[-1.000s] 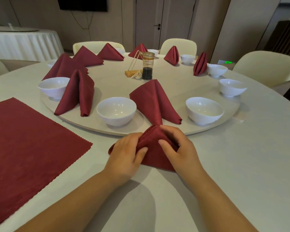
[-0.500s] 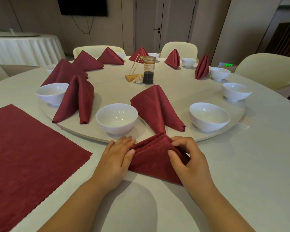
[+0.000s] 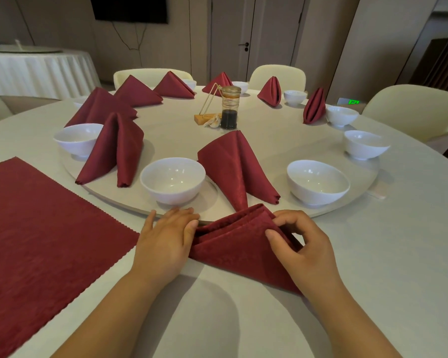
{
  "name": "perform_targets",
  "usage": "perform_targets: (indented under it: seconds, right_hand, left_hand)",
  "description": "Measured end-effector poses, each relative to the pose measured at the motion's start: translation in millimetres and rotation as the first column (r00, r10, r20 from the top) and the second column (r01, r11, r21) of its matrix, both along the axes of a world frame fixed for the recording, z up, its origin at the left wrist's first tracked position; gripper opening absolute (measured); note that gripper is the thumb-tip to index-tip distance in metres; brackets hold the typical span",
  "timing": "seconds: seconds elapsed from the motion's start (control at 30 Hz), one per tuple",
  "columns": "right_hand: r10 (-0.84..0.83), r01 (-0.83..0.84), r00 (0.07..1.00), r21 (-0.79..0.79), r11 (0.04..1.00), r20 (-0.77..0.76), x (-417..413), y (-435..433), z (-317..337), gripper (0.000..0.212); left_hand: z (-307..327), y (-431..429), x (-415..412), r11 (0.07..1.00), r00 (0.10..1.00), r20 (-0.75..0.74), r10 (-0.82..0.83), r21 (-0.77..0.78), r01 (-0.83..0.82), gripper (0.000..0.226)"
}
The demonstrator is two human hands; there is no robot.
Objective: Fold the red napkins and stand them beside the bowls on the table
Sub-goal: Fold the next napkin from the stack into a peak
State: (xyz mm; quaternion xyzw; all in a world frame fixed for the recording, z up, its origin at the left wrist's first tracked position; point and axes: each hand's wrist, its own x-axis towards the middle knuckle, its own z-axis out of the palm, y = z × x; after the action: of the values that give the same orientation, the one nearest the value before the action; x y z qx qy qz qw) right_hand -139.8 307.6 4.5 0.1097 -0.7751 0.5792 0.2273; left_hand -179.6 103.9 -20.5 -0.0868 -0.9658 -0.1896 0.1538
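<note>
**Near edge of the counter (image 3: 373,254), centre.** A part-folded red napkin (image 3: 238,251) lies flat as a layered triangle, with its far tip at the rim of the turntable (image 3: 269,140). The left hand (image 3: 166,239) has its fingers straight and together and presses on the napkin's left corner. The right hand (image 3: 303,249) has its fingers curled and pinches the upper layers near the far tip.

**Handling (judged).** The cloth looks light, soft and limp. Creases probably hold only while pressed, and the stacked layers may slide over one another. The best hold is at the folded edges and the tip, with all layers pinched together while the other hand pins the base.

**Also shown.**
- A standing napkin (image 3: 236,164) is between two bowls.
- The near-right bowl (image 3: 318,182) has none on its right.
- An unfolded napkin (image 3: 44,228) lies flat at the counter's near left.
</note>
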Motion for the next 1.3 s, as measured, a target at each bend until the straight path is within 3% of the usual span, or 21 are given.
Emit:
perform_targets:
  seconds: [0.07, 0.3, 0.43, 0.5, 0.63, 0.73, 0.9, 1.03, 1.3]
  right_hand:
    - [0.018, -0.018, 1.0, 0.019, 1.0, -0.016, 1.0, -1.0, 0.4, 0.01]
    - [0.028, -0.027, 1.0, 0.03, 0.999, -0.012, 0.7, -0.2, -0.4, 0.016]
    - [0.038, -0.038, 0.999, 0.052, 0.998, -0.014, 0.0, 0.2, -1.4, 0.02]
    - [0.038, -0.037, 0.999, 0.06, 0.998, -0.019, -0.1, -0.6, -1.3, 0.019]
    - [0.03, -0.028, 0.999, 0.061, 0.998, -0.034, -1.0, -0.6, -2.4, 0.012]
    - [0.026, -0.021, 0.998, 0.079, 0.997, -0.056, -1.0, -0.1, -2.8, 0.011]
    - [-0.005, 0.009, 0.998, 0.062, 0.998, -0.064, -2.2, 3.3, -1.0, 0.01]
    - [0.02, -0.015, 0.997, 0.07, 0.997, -0.07, -2.6, 3.5, -0.9, 0.009]
    - [0.046, -0.039, 0.997, 0.097, 0.995, -0.068, -2.6, 3.7, -1.8, 0.011]
  left_hand:
    - [2.1, -3.0, 0.2, 0.999, 0.999, 0.011, 0.044, -0.02, -0.043, 0.09]
    - [3.1, -20.2, -0.5, 0.991, 0.991, 0.034, 0.131, 0.032, -0.132, 0.039]
    - [0.3, -26.3, 0.1, 0.967, 0.967, -0.028, 0.254, 0.011, -0.254, 0.04]
    - [0.5, -25.2, 0.9, 0.96, 0.956, -0.099, 0.276, 0.078, -0.269, 0.049]
    - [-1.0, -11.4, 6.1, 0.993, 0.942, -0.334, -0.038, 0.095, 0.074, 0.046]
    - [-2.3, 0.2, 11.1, 0.948, 0.913, -0.33, -0.242, 0.118, 0.294, 0.034]
    - [-7.6, 9.6, 13.9, 0.904, 0.911, -0.269, -0.312, 0.21, 0.372, 0.04]
    - [-13.1, 5.9, 11.1, 0.927, 0.94, -0.2, -0.275, 0.205, 0.315, 0.053]
    - [-18.8, -0.2, 6.3, 0.997, 0.965, -0.264, 0.003, 0.081, 0.019, 0.039]
